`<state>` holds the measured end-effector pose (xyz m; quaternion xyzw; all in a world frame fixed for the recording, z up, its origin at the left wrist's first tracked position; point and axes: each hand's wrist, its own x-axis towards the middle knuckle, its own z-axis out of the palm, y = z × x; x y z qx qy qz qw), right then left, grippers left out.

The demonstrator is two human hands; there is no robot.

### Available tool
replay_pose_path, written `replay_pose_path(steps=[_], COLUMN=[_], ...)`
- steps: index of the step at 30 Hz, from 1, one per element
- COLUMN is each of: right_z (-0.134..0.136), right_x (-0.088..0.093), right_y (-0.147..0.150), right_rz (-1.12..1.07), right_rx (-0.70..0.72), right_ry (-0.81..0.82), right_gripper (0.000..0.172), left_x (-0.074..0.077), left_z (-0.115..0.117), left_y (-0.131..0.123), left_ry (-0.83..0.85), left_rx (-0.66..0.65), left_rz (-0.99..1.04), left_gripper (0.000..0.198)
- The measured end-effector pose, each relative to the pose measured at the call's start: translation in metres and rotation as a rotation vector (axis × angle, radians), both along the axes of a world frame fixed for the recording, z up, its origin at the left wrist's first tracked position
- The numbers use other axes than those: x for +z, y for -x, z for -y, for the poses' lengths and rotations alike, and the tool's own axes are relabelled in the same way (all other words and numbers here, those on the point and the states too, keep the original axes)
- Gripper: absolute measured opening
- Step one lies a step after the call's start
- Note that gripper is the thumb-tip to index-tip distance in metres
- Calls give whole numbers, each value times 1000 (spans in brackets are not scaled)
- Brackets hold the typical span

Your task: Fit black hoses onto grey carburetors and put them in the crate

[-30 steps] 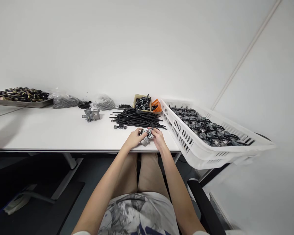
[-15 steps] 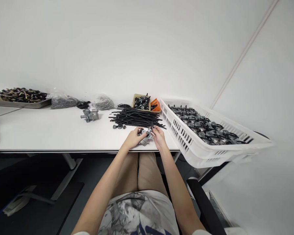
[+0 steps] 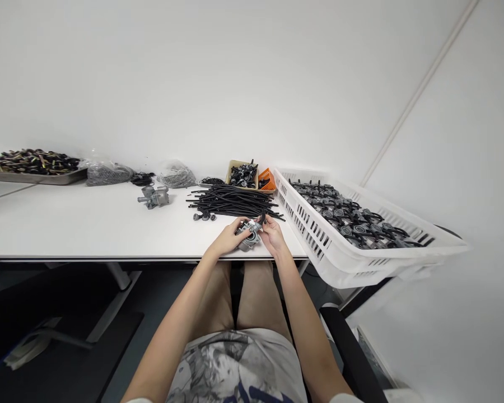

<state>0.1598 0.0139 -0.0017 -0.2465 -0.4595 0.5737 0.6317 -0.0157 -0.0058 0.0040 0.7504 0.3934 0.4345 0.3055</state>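
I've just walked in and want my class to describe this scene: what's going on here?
A seated person is handling a grey metal part at the white table's near edge. The left hand holds it, while the right hand's fingers are at a black piece on its right side; their exact grip is too small to tell. Black tubes lie just beyond, another metal part sits farther left, and a white crate of similar parts stands to the right.
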Motion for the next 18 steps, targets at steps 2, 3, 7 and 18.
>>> replay_pose_path(steps=[2,3,7,18], right_z=[1,2,6,5], right_x=[1,1,2,-3], right_y=[-1,-1,-2,2], right_rz=[1,2,36,9], right_rx=[35,52,92,15], right_ry=[-12,-20,-37,-90], right_gripper=[25,25,24,22], left_x=[0,0,1,-1], left_z=[-1,-1,0,-3], left_y=[0,0,0,-3], left_ry=[0,0,-19,23], left_rx=[-23,-34,-72,-32], left_rz=[16,26,61,68], left_gripper=[49,49,49,49])
